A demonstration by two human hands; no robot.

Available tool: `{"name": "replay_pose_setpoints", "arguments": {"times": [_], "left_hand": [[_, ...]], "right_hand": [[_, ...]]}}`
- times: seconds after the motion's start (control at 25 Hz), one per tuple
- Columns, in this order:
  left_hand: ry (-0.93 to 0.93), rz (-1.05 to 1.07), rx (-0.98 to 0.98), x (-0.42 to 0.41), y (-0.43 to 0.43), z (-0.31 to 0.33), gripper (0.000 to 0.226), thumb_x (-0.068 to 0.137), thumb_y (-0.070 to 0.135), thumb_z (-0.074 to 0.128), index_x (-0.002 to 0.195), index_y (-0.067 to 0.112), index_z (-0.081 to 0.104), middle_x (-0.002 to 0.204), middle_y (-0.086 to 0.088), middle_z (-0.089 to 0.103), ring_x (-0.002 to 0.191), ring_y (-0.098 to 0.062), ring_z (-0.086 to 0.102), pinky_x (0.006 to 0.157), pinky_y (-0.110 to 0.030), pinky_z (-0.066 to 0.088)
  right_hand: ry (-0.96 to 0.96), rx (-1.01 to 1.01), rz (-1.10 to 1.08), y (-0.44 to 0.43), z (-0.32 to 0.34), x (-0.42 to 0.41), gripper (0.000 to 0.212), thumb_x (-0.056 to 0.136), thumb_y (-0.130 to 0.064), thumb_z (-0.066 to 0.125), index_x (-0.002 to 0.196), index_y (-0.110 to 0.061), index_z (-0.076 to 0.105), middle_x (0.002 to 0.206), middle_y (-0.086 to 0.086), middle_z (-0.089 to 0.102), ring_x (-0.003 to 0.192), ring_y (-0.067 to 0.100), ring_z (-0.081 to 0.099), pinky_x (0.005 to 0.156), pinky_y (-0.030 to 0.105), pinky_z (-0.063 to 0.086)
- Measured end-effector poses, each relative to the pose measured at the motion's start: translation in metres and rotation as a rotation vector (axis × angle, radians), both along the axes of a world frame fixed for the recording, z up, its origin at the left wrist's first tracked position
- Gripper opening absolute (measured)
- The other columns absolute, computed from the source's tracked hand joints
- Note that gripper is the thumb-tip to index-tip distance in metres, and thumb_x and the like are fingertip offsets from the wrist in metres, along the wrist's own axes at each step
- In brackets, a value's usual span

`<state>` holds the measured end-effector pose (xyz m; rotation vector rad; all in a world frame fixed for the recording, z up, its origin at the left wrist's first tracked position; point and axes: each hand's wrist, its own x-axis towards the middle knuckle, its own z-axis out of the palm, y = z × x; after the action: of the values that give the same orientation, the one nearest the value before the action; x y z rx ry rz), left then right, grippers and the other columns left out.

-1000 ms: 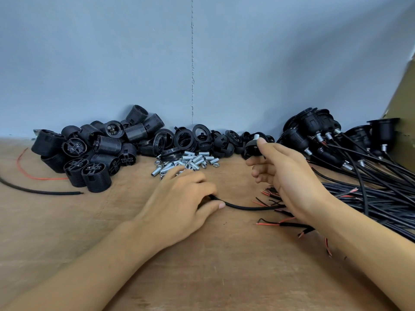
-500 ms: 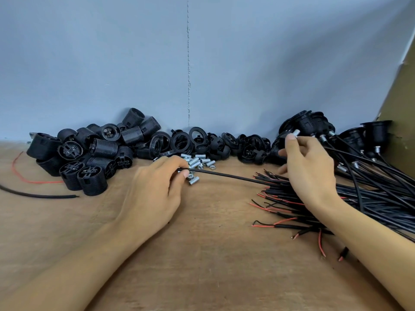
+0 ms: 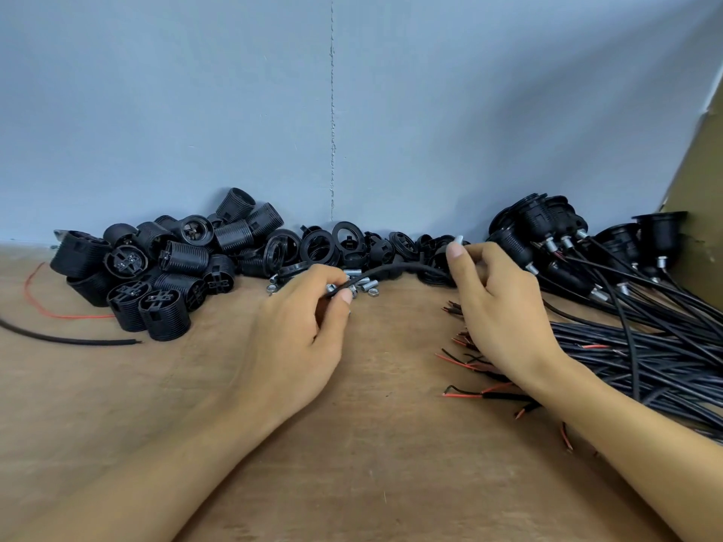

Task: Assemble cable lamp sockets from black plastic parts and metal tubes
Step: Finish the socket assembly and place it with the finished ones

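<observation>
Since half a second ago the thin black cable (image 3: 391,271) has slackened from a straight line into a low arch, and the right hand (image 3: 500,307) has shifted leftward. The left hand (image 3: 297,338) has its fingers (image 3: 346,297) clamped on the cable near one end, just above the heap of small silver metal tubes (image 3: 365,285) on the brown wooden surface (image 3: 391,424). On the right hand the fingers are curled, thumb and forefinger clamped on a short silver metal tube (image 3: 458,240), the cable's other end beneath them.

Black cable (image 3: 391,271) arched over loose metal tubes (image 3: 367,285), one silver tube (image 3: 458,240) raised
</observation>
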<state>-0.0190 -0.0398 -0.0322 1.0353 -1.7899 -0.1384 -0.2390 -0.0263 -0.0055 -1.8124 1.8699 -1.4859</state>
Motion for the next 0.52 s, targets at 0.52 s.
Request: {"name": "replay_pose_setpoints", "arguments": {"times": [0.52], "left_hand": [[0.351, -0.296, 0.268, -0.016, 0.015, 0.009, 0.043, 0.102, 0.054, 0.042, 0.078, 0.029, 0.068, 0.068, 0.003, 0.072, 0.076, -0.011, 0.072, 0.08, -0.015, 0.046]], "right_hand": [[-0.242, 0.005, 0.294, 0.01, 0.008, 0.029, 0.029, 0.095, -0.058, 0.052, 0.099, -0.032, 0.065, 0.067, -0.008, 0.059, 0.064, 0.006, 0.053, 0.063, 0.029, 0.046]]}}
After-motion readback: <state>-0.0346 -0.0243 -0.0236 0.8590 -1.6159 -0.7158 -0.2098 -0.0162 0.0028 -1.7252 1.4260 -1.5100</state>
